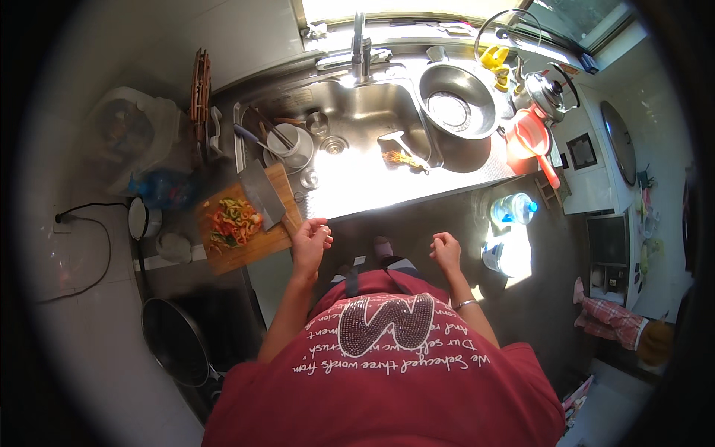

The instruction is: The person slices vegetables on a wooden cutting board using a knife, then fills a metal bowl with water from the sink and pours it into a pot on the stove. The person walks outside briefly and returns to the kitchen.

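Note:
My left hand (311, 241) is beside the wooden handle (290, 224) of a cleaver, its fingers curled in and the thumb against them. Nothing shows inside it, and whether it touches the handle is hard to tell. The cleaver's broad blade (261, 193) lies on a wooden cutting board (223, 261). Shredded red and green peppers (232, 223) are heaped on the board, left of the blade. My right hand (447, 252) hangs loosely curled in front of my body, holding nothing and apart from everything around it.
Ahead is a steel sink (363, 106) with bowls (296, 146) and a straw brush (405, 159). A metal basin (461, 100), a red plastic dipper (528, 137) and a kettle (544, 92) stand rightward. Water jugs (508, 209) are on the floor. Another person (611, 323) is at far right.

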A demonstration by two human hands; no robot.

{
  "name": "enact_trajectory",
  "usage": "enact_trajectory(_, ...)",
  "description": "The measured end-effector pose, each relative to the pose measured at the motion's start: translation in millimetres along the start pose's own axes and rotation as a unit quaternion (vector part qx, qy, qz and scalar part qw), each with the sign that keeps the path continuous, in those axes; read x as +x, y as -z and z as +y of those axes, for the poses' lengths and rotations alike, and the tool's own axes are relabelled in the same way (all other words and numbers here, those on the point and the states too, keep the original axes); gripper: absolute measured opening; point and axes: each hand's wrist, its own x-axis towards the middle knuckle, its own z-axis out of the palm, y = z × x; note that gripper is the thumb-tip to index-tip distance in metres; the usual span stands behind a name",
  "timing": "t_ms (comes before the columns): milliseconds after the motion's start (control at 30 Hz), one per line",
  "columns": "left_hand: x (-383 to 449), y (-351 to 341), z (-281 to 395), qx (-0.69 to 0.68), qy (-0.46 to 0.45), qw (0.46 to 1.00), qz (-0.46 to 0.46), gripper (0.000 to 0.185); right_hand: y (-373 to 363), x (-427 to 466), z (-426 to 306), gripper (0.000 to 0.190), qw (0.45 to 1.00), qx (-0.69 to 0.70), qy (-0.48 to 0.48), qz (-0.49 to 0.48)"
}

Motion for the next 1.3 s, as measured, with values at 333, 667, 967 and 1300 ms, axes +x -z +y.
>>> enact_trajectory(333, -10.3, -13.8, -36.8, 0.043, 0.095, 0.982, -0.159, 0.017, 59.6, -135.0, 178.7, 0.020, 0.948, -0.062, -0.274, 0.150)
enact_trajectory(667, -66.8, -141.3, -53.7, 0.122, 0.051, 0.957, -0.259, 0.017, 99.5, -244.6, 308.1, 0.024, 0.901, 0.083, -0.355, 0.234)
enact_trajectory(967, -207.1, -368.8, -135.7, 0.179, 0.073, 0.903, -0.384, 0.016, 229.0, -319.8, 407.5, 0.018, 0.871, 0.201, -0.367, 0.258)
enact_trajectory(1300, -276.3, -525.0, -203.1, 0.254, 0.007, 0.852, -0.458, 0.016, 382.6, -365.4, 479.7, 0.017, 0.808, 0.289, -0.364, 0.361)
